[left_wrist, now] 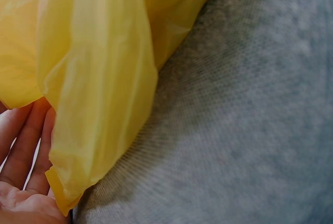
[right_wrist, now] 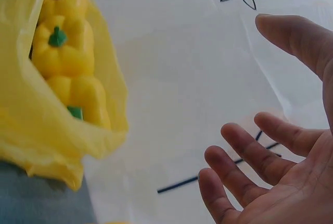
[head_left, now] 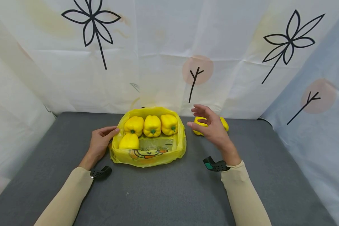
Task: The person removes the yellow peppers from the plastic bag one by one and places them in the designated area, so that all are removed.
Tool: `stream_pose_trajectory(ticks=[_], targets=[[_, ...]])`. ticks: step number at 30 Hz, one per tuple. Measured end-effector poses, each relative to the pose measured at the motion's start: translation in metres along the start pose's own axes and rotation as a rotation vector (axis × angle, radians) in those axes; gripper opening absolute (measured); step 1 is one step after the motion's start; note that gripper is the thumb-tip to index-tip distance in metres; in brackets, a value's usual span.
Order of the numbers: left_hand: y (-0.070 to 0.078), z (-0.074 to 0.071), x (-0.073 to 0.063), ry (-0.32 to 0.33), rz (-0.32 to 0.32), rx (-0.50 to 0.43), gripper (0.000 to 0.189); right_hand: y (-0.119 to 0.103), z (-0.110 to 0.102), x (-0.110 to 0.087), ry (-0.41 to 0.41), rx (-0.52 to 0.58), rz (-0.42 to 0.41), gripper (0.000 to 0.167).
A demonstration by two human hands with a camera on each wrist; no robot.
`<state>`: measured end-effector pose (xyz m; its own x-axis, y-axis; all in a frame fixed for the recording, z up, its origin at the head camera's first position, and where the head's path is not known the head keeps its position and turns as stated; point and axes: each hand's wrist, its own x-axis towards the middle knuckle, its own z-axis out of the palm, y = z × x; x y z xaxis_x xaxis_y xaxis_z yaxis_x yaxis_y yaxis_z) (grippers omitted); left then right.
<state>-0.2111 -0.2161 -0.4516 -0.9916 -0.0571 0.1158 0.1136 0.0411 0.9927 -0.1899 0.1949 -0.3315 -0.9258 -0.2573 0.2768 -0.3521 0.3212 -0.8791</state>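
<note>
A yellow plastic bag [head_left: 148, 160] stands with its mouth spread wide on the dark grey table. Inside are several yellow bell peppers [head_left: 152, 126] with green stems, three in a row at the back and one at the front left. My left hand [head_left: 100, 141] pinches the bag's left rim, thumb over the edge and fingers along the outside. To the right of the bag, my right hand [head_left: 212, 127] is raised with fingers spread and nothing in it. Behind that hand lie more yellow bell peppers [head_left: 199, 121], partly hidden by it.
The grey table [head_left: 158, 197] reaches back to a white cloth backdrop [head_left: 164, 37] with flower and twig drawings. Cloth also hangs at the left and right sides. Each wrist wears a black strap [head_left: 216, 165].
</note>
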Motion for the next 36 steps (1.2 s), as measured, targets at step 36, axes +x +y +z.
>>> stream_pose_trajectory(ticks=[36], targets=[[0.001, 0.000, 0.000, -0.005, -0.002, -0.013, 0.044, -0.018, 0.100, 0.026, -0.191, 0.192, -0.027, 0.061]])
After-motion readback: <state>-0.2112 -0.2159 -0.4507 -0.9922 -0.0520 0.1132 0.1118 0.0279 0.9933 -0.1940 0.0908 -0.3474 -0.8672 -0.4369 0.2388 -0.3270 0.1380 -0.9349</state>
